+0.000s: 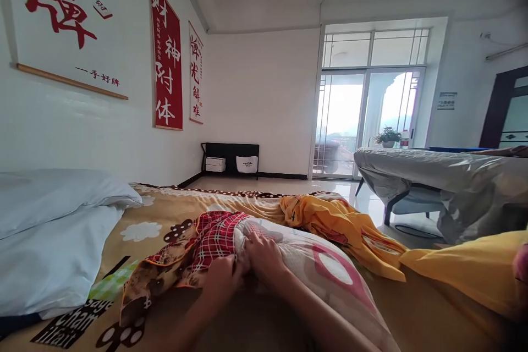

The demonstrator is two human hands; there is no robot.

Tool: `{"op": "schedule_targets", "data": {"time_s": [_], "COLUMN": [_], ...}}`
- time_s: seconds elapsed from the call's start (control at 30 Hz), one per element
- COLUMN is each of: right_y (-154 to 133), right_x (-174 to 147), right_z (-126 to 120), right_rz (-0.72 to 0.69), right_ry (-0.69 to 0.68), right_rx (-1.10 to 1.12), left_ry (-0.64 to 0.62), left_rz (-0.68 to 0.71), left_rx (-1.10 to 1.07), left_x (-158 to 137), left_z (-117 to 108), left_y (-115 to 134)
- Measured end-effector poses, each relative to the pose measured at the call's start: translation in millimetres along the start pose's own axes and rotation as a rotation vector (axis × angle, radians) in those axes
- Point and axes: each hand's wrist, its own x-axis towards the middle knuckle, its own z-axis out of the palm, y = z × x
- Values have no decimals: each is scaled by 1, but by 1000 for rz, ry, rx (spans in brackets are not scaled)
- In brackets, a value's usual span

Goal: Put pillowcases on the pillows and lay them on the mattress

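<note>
A plump white pillow [305, 247] with pink and grey shapes lies on the bed, its left end inside a pillowcase [218, 234] of red plaid and brown print. My left hand [225, 272] is closed on the pillowcase near its opening; the fingertips are partly hidden. Close beside it, my right hand [266, 253] grips the pillow's end with bent fingers, right at the opening. The far part of the pillowcase lies flat and crumpled to the left.
A tan patterned sheet [140, 264] covers the bed. White pillows [61, 220] are stacked at left. Yellow cloth [330, 220] lies at the far edge, with more yellow fabric [474, 264] at right. Beyond stand a covered table [412, 168], a chair [416, 206] and a low black rack [231, 151].
</note>
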Motion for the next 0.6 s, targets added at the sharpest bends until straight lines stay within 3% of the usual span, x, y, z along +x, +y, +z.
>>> {"op": "schedule_targets", "data": {"time_s": [0.1, 0.17, 0.27, 0.4, 0.5, 0.6], "right_y": [-17, -21, -20, -10, 1, 9], "right_x": [13, 15, -4, -69, -113, -120], "right_z": [-22, -25, -13, 23, 45, 39], "right_rz": [10, -13, -102, -192, 2, 101], "right_ry": [-106, -145, -144, 6, 173, 18], "right_rx": [146, 209, 285, 162, -86, -66], "left_ry": [94, 89, 1, -141, -194, -201], "left_rz": [80, 117, 75, -105, -134, -116], "left_rx": [-67, -68, -10, 115, 190, 172], "left_x": [-3, -7, -20, -50, -67, -68], "left_z": [-26, -30, -14, 16, 29, 32], "left_y": [8, 2, -27, -70, -75, -55]}}
